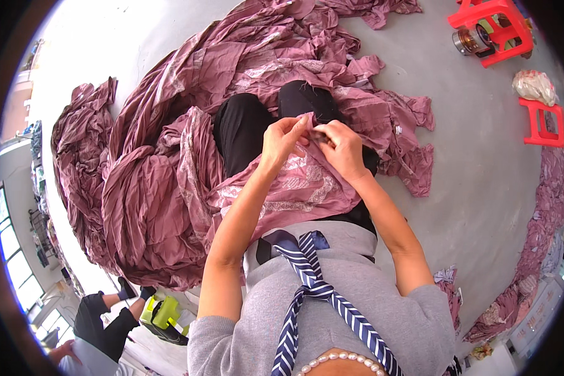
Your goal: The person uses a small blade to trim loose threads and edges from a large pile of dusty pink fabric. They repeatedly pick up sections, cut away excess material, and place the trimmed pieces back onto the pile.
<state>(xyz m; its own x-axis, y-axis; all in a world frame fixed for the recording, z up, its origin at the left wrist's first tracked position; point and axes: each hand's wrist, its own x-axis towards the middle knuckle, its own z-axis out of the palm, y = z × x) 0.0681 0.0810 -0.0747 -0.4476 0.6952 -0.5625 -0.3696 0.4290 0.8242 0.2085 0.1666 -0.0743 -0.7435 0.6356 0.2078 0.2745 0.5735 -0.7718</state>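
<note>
A dusty-pink garment (301,188) with pale lace-like bands lies across my lap. Its edge rises in a small peak between my two hands, above my knees. The fingers of my left hand (281,143) pinch that raised edge. Close beside it, my right hand (343,149) is closed on the same cloth, thumb and forefinger together. A small dark spot shows by the right fingertips; I cannot tell what it is. More dusty-pink garments (150,194) spread in a large heap around my legs, to the left and ahead.
Two red plastic stools stand on the grey floor at the right; the far stool (500,31) has a metal cylinder by it, the nearer stool (543,122) a plastic bag (534,86). Pink cloth (536,241) lines the right side. A seated person (100,326) and a yellow-green container (163,313) are at lower left.
</note>
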